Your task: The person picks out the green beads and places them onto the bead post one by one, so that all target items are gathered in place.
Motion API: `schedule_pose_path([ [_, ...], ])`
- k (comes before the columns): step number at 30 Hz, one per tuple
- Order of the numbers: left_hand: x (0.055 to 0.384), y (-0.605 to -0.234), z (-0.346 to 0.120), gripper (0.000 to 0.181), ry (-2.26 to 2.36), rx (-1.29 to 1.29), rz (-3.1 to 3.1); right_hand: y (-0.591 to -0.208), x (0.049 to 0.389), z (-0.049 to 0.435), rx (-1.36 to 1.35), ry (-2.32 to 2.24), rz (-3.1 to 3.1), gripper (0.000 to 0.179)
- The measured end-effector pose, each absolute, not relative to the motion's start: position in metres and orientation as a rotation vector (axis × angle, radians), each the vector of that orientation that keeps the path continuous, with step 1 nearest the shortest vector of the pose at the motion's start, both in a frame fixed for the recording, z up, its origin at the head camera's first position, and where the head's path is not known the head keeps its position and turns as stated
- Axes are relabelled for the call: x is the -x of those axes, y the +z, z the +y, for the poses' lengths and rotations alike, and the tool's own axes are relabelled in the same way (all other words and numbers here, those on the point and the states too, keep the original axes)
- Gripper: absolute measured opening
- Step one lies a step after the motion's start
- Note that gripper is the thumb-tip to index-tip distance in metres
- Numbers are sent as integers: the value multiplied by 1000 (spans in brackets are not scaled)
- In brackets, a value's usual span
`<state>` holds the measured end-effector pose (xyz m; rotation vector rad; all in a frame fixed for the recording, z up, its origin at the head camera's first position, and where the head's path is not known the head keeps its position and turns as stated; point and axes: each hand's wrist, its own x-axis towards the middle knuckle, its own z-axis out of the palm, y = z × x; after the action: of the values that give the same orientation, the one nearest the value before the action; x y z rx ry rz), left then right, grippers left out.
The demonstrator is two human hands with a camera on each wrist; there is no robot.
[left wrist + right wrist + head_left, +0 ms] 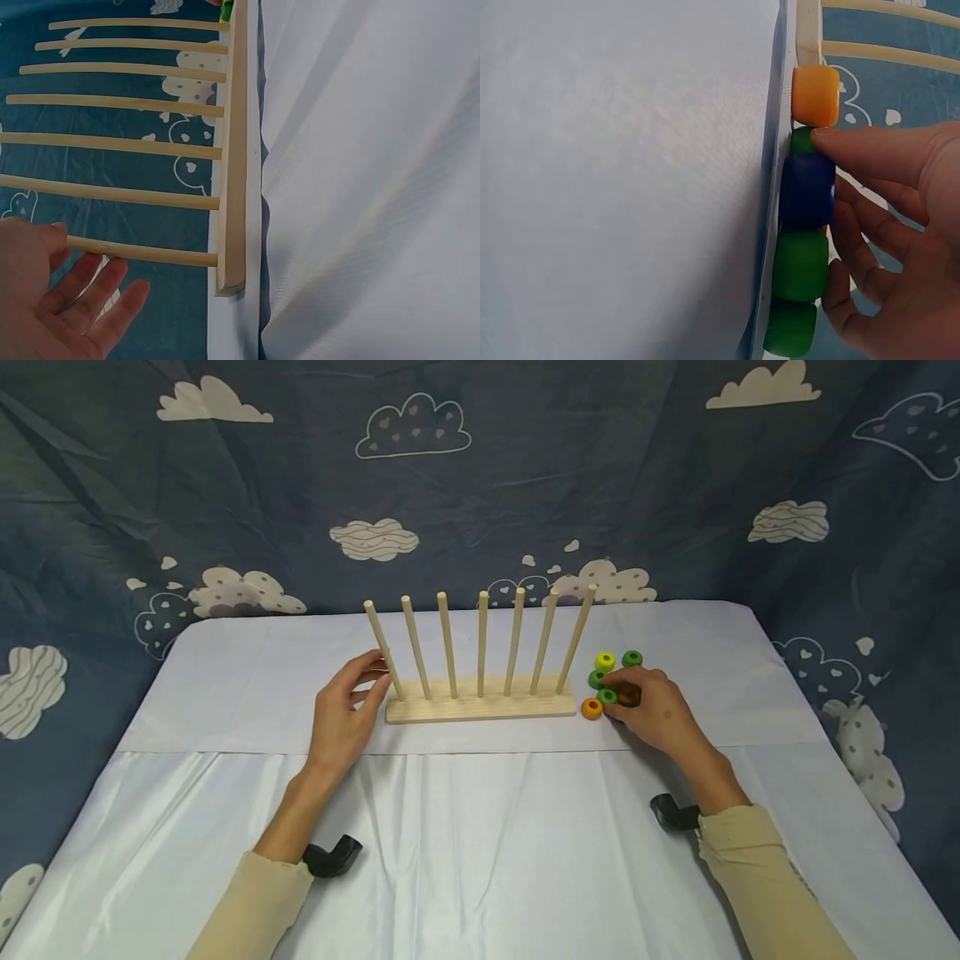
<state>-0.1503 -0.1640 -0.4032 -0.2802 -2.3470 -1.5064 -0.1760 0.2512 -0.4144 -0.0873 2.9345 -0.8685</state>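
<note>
A pale wooden peg rack, a flat base with several upright pegs, stands on the white cloth. My left hand is at its left end, thumb and index finger on either side of the outermost peg, the other fingers spread. At the rack's right end my right hand reaches into a group of round beads. Its thumb and index finger pinch a green bead. Beside it lie an orange bead, a yellow-green bead and more green ones. A blue bead by the thumb is hidden in the head view.
White cloth covers the table, with folds toward the front. Behind the table hangs a dark blue curtain with a cloud pattern. A black wrist device juts from the left wrist, another from the right.
</note>
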Motion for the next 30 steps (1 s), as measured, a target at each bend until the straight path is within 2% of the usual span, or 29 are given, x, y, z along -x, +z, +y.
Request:
schedule_pose_path([
  [13,154,-404,-162,37,-1531,280,-2283,-409,174,253,83,-1000,2978,52],
  [30,155,-403,-159,38,-1547,284,-2246,-398,174,249,135,-1364,2929,49],
])
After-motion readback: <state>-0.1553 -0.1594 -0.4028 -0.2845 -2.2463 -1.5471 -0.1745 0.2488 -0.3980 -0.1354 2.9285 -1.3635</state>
